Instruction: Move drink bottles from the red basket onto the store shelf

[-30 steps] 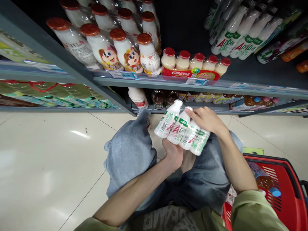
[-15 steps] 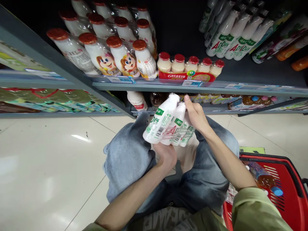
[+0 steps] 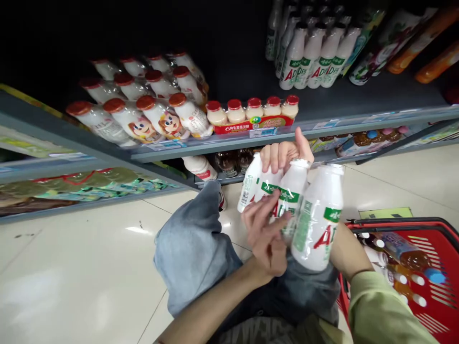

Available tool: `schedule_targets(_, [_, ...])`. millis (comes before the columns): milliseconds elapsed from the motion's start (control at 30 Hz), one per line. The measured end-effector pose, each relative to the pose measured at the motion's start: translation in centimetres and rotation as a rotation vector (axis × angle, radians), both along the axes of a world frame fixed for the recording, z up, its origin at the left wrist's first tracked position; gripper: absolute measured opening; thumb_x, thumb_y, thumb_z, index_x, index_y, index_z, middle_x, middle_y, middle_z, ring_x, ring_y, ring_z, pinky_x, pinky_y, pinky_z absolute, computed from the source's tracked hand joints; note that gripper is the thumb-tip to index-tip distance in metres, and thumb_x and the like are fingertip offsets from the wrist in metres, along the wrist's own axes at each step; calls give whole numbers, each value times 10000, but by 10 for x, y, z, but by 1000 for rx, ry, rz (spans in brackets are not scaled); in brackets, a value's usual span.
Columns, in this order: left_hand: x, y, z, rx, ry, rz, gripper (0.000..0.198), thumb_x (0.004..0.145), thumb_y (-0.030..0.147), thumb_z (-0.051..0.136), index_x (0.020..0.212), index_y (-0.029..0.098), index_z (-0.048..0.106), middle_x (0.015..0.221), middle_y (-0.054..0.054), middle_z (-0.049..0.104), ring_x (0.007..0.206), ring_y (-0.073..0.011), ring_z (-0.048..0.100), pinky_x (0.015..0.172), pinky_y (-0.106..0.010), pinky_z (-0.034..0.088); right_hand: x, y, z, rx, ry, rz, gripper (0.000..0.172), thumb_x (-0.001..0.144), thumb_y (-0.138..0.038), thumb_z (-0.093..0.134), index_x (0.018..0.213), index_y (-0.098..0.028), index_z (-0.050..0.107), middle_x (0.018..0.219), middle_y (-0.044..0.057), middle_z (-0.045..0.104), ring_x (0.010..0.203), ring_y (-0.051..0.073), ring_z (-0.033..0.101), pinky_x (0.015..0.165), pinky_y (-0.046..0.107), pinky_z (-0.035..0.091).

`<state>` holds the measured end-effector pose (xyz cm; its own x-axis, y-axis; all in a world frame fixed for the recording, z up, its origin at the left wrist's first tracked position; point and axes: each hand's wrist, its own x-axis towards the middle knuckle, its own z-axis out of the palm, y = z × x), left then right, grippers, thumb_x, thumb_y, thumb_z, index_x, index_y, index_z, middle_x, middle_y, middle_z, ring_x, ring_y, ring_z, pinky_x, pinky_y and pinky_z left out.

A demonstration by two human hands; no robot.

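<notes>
A grey shelf (image 3: 179, 152) stands beyond the hands; a red basket (image 3: 442, 253) sits to their right, drink bottles (image 3: 409, 248) lying in it; between the hands, tilted, is a pack of white bottles (image 3: 296, 184); the right hand (image 3: 287, 155) is clamped over its necks; the left hand (image 3: 268, 234) touches its front, though whether it grips is hard to tell.

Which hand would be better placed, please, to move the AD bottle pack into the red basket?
Probably the right hand: its fingers curl over the AD bottle pack, and the red shopping basket lies on that side.
</notes>
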<state>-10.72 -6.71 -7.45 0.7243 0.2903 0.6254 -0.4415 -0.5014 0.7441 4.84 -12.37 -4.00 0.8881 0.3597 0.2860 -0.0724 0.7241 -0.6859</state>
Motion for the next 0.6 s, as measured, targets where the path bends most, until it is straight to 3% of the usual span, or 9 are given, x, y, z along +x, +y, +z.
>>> schedule_targets(67, [-2, -6, 0, 90, -91, -38, 392, 979, 242, 381, 1106, 274, 751, 1437, -62, 654, 1227, -265, 594, 1034, -514, 416, 0, 1, 2, 130, 37, 6, 825, 1062, -546, 157, 429, -233, 582, 386, 30, 381, 433, 177, 478, 570, 353, 319])
schedule_targets(200, [-5, -21, 2, 302, -163, -78, 395, 874, 192, 494, 1139, 299, 765, 1377, -19, 700, 1267, -252, 578, 1127, -484, 323, -1, 0, 13, 225, 113, 39, 811, 1056, -485, 136, 351, -255, 464, 333, 13, 238, 349, 169, 375, 540, 361, 259])
schedule_targets(367, [-4, -42, 3, 548, -158, -96, 454, 802, 175, 647, 1221, 322, 746, 1310, 20, 738, 1393, -227, 496, 1234, -423, 186, 2, -15, 18, 393, 93, 96, 783, 1071, -501, 118, 354, -222, 265, 296, -12, 184, 298, 133, 318, 529, 342, 249])
schedule_targets(467, [-1, -48, 5, 630, -148, -137, 464, 823, 181, 666, 1255, 339, 730, 1306, 30, 738, 1438, -220, 452, 1257, -408, 134, 7, -27, 15, 375, 23, 94, 807, 1068, -564, 98, 350, -229, 252, 279, -16, 180, 287, 126, 317, 536, 335, 271])
schedule_targets(600, [1, -48, 2, 670, -131, -212, 475, 853, 231, 691, 1311, 358, 695, 1288, 24, 746, 1369, -231, 521, 1263, -392, 98, 10, -39, 17, 237, -23, 60, 891, 976, -737, -66, 310, -232, 244, 251, 8, 171, 259, 132, 308, 514, 333, 256])
